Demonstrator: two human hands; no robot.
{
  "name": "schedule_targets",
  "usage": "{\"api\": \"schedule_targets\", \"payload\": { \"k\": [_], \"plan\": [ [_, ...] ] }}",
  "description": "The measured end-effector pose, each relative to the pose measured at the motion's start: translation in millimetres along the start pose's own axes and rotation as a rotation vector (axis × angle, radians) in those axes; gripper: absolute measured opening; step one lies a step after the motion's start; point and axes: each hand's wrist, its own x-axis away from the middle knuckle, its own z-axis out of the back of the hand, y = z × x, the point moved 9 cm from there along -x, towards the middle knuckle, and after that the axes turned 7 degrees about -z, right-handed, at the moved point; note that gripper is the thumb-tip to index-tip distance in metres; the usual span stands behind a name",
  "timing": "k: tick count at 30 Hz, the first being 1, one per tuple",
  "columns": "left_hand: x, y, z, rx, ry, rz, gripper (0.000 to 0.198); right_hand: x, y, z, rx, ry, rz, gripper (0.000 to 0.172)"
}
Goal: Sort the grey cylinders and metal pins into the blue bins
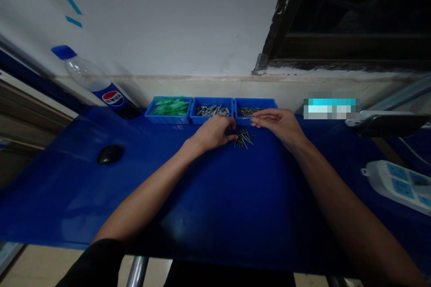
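A small pile of thin brass-and-grey metal pins (245, 136) lies on the blue tabletop, just in front of the bins. Beside its left edge is my left hand (215, 132), fingers curled and the thumb apart from the index finger, with nothing visible between them. My right hand (279, 126) is at the front rim of the right blue bin (267, 103), which holds more such pins. Its thumb and fingertips are pinched together on what looks like one thin pin. The middle blue bin (198, 120) contains silvery metal pieces, partly hidden behind my left hand.
The left blue bin (168, 119) holds green plastic pieces (171, 106). A cola bottle (97, 83) stands at the back left, with a black mouse (110, 154) in front. At right are a phone on a stand (387, 124) and a white power strip (397, 184).
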Motion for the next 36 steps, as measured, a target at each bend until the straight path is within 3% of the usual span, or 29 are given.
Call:
{"api": "schedule_targets", "payload": {
  "k": [4,7,17,20,23,29,36],
  "plan": [
    [3.8,0.2,-16.9,0.015,-0.162,0.052,0.028,-1.5,-4.4,15.7,-0.070,0.110,0.042,0.037],
    [5.5,2.1,-19.3,-0.020,-0.195,0.076,0.028,-2.4,-3.2,15.8,-0.082,0.100,0.028,0.032],
    [5.6,8.4,-14.4,-0.182,-0.169,0.080,0.014,-2.1,0.7,9.0,-0.049,0.035,0.029,0.023],
    [3.2,19.6,-10.6,-0.232,-0.113,0.015,0.019,-3.0,1.1,10.1,-0.036,0.043,0.037,0.025],
    [2.6,26.3,-14.3,-0.265,-0.135,-0.022,0.022,-3.0,0.0,9.6,-0.024,0.040,0.040,0.025],
    [2.2,17.1,-17.9,-0.295,-0.160,0.029,0.019,-1.5,-3.3,6.9,-0.018,0.029,0.047,0.020],
    [2.9,5.3,-15.9,-0.219,-0.128,-0.005,0.017,-1.2,-1.5,6.2,0.008,0.020,0.023,0.018]
  ]
}}
